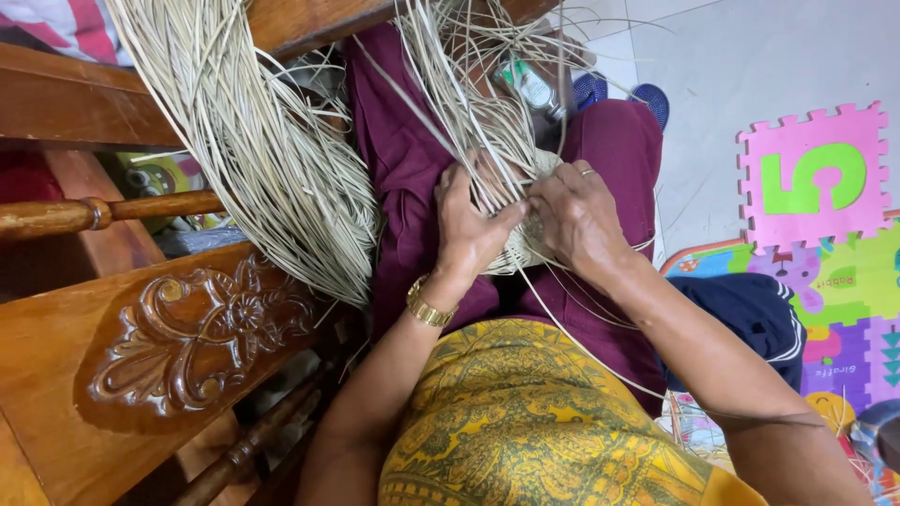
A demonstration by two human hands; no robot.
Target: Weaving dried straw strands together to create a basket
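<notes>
Head view, looking down at the lap. Both hands work on a small woven piece [525,245] of pale cane strips, resting on the maroon-trousered lap [412,169].

Left hand [469,225]: fingers closed, pinching strands at the left edge of the woven piece, thumb tip meeting the right hand's. Gold bracelet [427,306] on that wrist.

Right hand [577,217]: fingers curled down over the right side of the piece, gripping it; ring [587,171] on one finger. Most of the weave sits under this hand, only its lower-left rim shows.

Loose strands [478,94] fan up and away from the piece, across the lap toward the top of frame. A few long single strands trail down past the right forearm.

A large bundle of the same cane strips [272,150] hangs left of the lap, draped over a carved wooden armrest [187,337]; well clear of the hands.

Near the top, behind the loose strands, a small bottle [530,86], partly hidden. Blue slipper [652,98] on the tiled floor beyond the knees.

Right side: foam puzzle mat [811,178], pink tile with green numeral, more coloured tiles below. Dark blue garment [750,314] lies just beside the right forearm. Yellow patterned top [525,422] fills the lower frame.
</notes>
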